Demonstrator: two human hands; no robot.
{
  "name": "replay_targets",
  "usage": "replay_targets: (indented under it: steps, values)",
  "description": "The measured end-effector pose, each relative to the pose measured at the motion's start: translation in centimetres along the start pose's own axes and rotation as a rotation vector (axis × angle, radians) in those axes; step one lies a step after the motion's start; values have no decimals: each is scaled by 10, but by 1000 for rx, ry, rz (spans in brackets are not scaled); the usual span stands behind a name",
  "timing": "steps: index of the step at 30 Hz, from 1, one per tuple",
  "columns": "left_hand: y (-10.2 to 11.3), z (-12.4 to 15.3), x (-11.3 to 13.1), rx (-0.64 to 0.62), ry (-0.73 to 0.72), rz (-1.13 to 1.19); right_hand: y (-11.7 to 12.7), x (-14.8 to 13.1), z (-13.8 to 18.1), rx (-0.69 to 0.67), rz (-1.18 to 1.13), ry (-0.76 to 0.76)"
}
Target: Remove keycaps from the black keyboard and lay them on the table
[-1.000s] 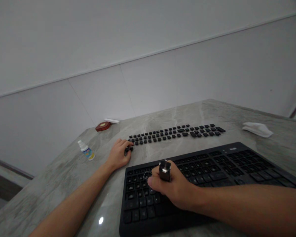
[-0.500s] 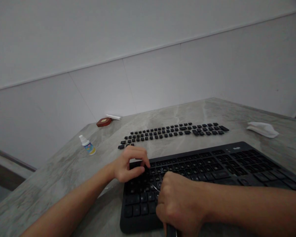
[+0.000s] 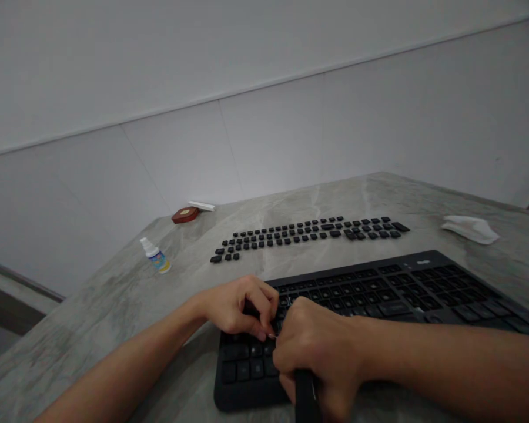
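Note:
A black keyboard [image 3: 392, 294] lies on the grey marble table [image 3: 127, 305], with empty key sockets showing at its left end. My right hand [image 3: 321, 352] is closed round a dark keycap puller [image 3: 305, 399], whose wire end sits over the left keys. My left hand [image 3: 240, 305] rests on the keyboard's left end, fingers curled and pinched right beside the puller's tip; what they pinch is hidden. Rows of loose black keycaps [image 3: 308, 232] lie on the table behind the keyboard.
A small white bottle with a coloured label [image 3: 156, 257] lies at the left. A reddish-brown flat object [image 3: 185, 215] and a white strip [image 3: 201, 205] sit at the far edge by the wall. A crumpled white cloth [image 3: 469, 228] lies at the right.
My left hand left the loose keycaps and came back onto the keyboard's left end. My right hand turned over and drew nearer, so the puller's handle now points toward me.

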State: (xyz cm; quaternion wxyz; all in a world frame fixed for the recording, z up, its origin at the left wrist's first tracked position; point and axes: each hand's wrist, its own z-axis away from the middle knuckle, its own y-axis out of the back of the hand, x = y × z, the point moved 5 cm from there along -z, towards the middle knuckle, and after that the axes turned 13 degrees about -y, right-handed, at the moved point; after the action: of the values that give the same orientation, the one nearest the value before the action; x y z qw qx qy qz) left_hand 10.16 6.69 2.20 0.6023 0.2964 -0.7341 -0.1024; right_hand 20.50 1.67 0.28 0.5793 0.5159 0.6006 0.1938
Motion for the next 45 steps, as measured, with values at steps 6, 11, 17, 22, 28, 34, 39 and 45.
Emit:
replay_targets:
  steps: [6,11,17,22,28,34,39,45]
  values:
    - [2,-1,0,-6,-14,-19,22,5,-3,210,-568,-78]
    - [1,0,-3,-20,38,-63,26,15,-6,153,-772,-246]
    - [-3,1,-7,-26,52,-111,28,17,-8,143,-843,-233]
    - [-2,1,-7,-50,29,-134,25,18,-7,136,-821,-257]
    - [-3,3,-9,-47,65,-146,22,21,-7,134,-810,-263]
    - [-4,3,-9,-41,92,-132,24,19,-8,140,-832,-233]
    - [-4,4,-10,-36,91,-122,22,21,-9,123,-847,-262]
    - [-3,4,-9,-39,95,-114,20,21,-9,106,-863,-267]
